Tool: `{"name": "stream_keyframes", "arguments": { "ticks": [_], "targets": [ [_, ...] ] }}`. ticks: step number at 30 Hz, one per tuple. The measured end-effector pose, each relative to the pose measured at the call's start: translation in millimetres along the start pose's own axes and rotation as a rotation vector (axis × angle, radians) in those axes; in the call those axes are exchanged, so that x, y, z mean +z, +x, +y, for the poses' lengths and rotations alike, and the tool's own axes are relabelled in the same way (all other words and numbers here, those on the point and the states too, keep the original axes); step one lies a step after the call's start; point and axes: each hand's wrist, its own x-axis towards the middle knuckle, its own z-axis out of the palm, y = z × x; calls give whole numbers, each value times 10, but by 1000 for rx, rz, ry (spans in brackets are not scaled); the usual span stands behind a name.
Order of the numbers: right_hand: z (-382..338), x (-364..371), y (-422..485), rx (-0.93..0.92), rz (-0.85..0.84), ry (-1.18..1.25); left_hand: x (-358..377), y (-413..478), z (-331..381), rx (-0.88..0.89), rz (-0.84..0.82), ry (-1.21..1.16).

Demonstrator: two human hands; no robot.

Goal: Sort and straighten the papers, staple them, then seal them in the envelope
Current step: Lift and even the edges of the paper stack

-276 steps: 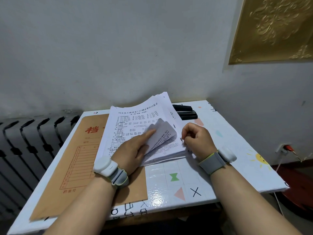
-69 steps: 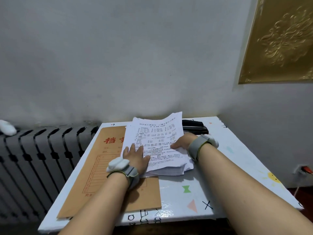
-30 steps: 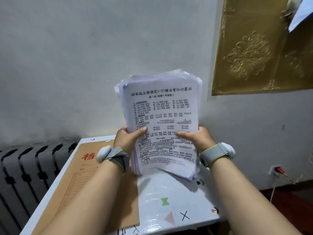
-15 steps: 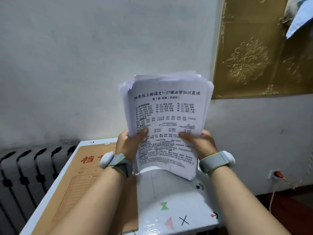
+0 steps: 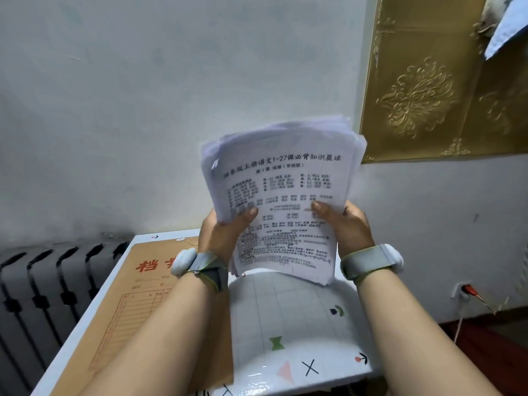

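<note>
Head camera, closest in: a white table has a brown envelope lying flat on its 9 o'clock side. Over the table, both hands hold up a stack of papers between them. The left hand grips the stack's 8 o'clock edge. The right hand grips its 4 o'clock edge. Both thumbs press the front page. The stack stands tall, its top pointing to 12 o'clock, print facing the person. Its top edges look uneven. Far back, a radiator sits at 9 o'clock and a gold wall panel at 2 o'clock.
</note>
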Motion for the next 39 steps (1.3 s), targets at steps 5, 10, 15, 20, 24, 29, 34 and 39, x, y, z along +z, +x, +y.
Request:
{"name": "stream_keyframes", "arguments": {
  "ticks": [5,10,15,20,24,29,34,39],
  "targets": [
    [166,-66,-53,59,-31,-118,-8,0,-238,-116,119,253],
    [314,-208,15,142,29,-237,-45,36,-149,-178,300,-114],
    [567,-29,-107,290,-26,153,21,-50,-72,-432,80,-709],
    [731,224,-148,293,-42,171,-100,-189,-256,-457,107,-884],
    [614,68,-32,141,-49,14,-652,-15,-229,-255,284,-756],
    [523,-110,84,65,-96,-50,-1111,48,-148,-108,267,-355],
    [660,-179,-6,225,-108,-139,-1064,-139,-322,-224,123,-29],
    [712,-193,-58,177,-20,-166,-1032,-213,-367,-238,198,114]
  ]
}}
